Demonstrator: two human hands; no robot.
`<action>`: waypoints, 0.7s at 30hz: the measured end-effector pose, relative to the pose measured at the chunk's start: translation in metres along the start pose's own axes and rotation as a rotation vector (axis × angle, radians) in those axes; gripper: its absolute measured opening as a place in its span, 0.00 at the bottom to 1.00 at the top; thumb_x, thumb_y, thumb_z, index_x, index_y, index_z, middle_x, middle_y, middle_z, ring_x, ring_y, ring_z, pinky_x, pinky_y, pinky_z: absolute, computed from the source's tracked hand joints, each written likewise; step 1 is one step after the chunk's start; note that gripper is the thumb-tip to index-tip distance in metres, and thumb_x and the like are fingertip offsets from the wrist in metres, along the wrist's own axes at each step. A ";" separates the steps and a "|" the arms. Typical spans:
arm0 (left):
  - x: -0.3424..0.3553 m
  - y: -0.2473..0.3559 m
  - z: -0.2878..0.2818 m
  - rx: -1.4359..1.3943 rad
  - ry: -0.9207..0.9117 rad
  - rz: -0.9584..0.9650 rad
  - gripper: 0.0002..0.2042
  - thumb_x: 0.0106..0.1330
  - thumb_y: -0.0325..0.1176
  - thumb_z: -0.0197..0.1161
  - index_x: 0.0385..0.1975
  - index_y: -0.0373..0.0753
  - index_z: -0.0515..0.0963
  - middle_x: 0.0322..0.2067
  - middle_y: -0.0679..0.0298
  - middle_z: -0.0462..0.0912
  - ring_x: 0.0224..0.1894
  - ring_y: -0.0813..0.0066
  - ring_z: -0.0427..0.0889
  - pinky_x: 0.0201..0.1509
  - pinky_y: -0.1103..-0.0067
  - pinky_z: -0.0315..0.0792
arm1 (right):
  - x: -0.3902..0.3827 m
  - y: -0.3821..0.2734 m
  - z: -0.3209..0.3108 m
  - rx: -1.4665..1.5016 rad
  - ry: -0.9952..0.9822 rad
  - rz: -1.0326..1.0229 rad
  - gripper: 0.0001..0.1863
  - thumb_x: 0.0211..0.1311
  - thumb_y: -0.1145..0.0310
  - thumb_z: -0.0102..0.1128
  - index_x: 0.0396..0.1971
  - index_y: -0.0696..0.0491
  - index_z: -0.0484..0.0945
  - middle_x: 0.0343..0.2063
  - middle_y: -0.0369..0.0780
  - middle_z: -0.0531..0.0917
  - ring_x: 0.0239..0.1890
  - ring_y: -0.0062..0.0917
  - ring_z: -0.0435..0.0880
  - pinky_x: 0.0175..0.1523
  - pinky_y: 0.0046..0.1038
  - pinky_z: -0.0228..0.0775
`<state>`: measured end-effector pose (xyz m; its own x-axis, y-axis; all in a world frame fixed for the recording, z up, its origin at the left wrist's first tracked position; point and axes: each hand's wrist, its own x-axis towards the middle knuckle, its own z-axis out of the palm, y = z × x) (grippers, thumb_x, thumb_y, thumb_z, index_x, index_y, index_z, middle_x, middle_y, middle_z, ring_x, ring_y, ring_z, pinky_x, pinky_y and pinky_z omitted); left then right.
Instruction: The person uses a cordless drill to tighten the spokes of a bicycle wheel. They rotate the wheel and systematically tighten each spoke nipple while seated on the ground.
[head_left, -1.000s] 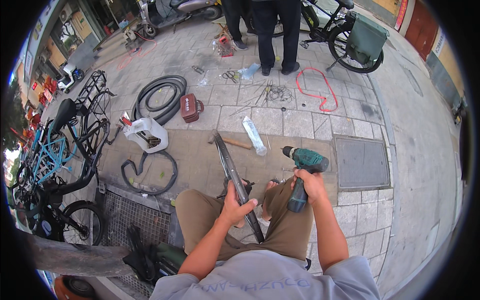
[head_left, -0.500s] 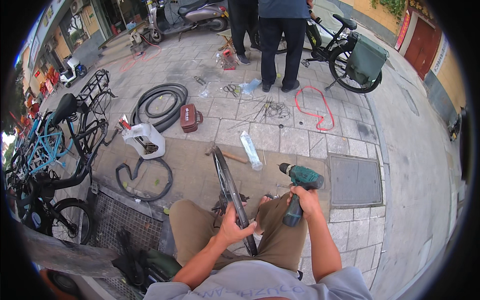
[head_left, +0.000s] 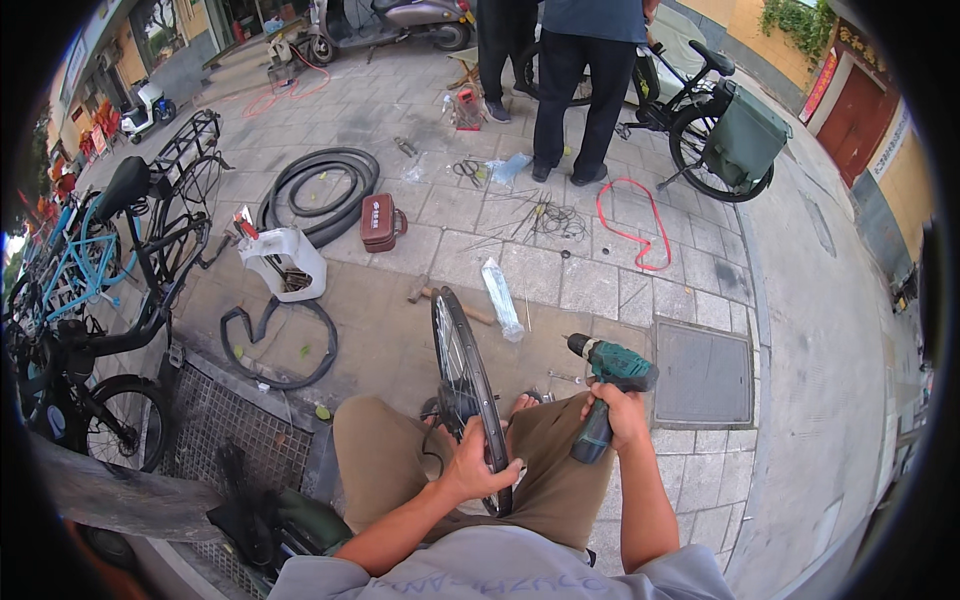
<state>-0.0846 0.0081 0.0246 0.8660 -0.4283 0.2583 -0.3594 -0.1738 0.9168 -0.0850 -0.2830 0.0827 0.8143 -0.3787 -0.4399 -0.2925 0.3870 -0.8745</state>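
Note:
A bare bicycle wheel [head_left: 466,335] stands upright between my knees, its dark rim running away from me and its spokes showing on the left. My left hand [head_left: 478,465] grips the near part of the rim, thumb on the right side. My right hand [head_left: 618,412] is wrapped round the handle of a green and black cordless drill [head_left: 622,368], which is held over my right knee. The drill's nose points left and away, apart from the wheel. My left hand and thigh partly hide the wheel's hub.
Beyond the wheel lie a hammer [head_left: 455,307] and a clear plastic sleeve [head_left: 502,300]. Left are a white cut-open jug [head_left: 290,266] with tools, a brown case [head_left: 380,224], coiled tyres [head_left: 322,190] and parked bicycles [head_left: 110,270]. Two people [head_left: 588,95] stand ahead near a bicycle [head_left: 715,130].
The wheel has turned and tilted a little, so more of its spokes show. My left hand still grips the rim; the drill stays in my right hand. The whole view has shifted slightly.

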 end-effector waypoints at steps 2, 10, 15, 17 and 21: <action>-0.001 0.002 0.000 -0.031 -0.029 -0.053 0.37 0.54 0.38 0.84 0.62 0.30 0.73 0.52 0.55 0.72 0.50 0.66 0.78 0.53 0.70 0.78 | 0.002 0.001 -0.002 -0.011 0.004 0.015 0.11 0.65 0.72 0.66 0.44 0.61 0.81 0.27 0.41 0.83 0.25 0.31 0.86 0.34 0.36 0.83; 0.022 -0.017 -0.034 -0.292 -0.381 -0.093 0.42 0.57 0.49 0.85 0.67 0.35 0.72 0.57 0.61 0.72 0.56 0.68 0.76 0.58 0.69 0.77 | 0.001 -0.003 -0.002 -0.072 -0.011 -0.033 0.17 0.65 0.70 0.66 0.50 0.62 0.80 0.27 0.41 0.82 0.26 0.31 0.85 0.35 0.38 0.85; 0.034 -0.039 -0.051 -0.314 -0.496 -0.146 0.40 0.62 0.58 0.82 0.68 0.40 0.78 0.63 0.64 0.74 0.67 0.62 0.75 0.69 0.65 0.75 | -0.034 -0.013 -0.011 -0.160 -0.188 -0.077 0.25 0.66 0.70 0.65 0.59 0.67 0.78 0.31 0.41 0.81 0.36 0.31 0.84 0.48 0.36 0.80; 0.029 -0.041 -0.053 -0.047 -0.419 -0.027 0.42 0.58 0.61 0.83 0.68 0.41 0.80 0.65 0.61 0.77 0.68 0.58 0.73 0.72 0.62 0.73 | -0.060 -0.021 -0.008 -0.245 -0.226 -0.114 0.29 0.63 0.70 0.67 0.61 0.68 0.77 0.33 0.41 0.83 0.38 0.32 0.84 0.51 0.37 0.79; 0.035 -0.033 -0.054 -0.051 -0.353 -0.015 0.42 0.51 0.58 0.87 0.65 0.44 0.83 0.62 0.62 0.82 0.70 0.59 0.74 0.75 0.62 0.71 | -0.102 -0.031 -0.006 -0.473 -0.275 -0.197 0.22 0.62 0.74 0.71 0.57 0.62 0.82 0.33 0.37 0.85 0.35 0.25 0.85 0.46 0.31 0.78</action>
<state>-0.0237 0.0472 0.0198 0.6943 -0.7076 0.1312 -0.3218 -0.1422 0.9361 -0.1624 -0.2618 0.1535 0.9580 -0.1483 -0.2455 -0.2627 -0.1103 -0.9586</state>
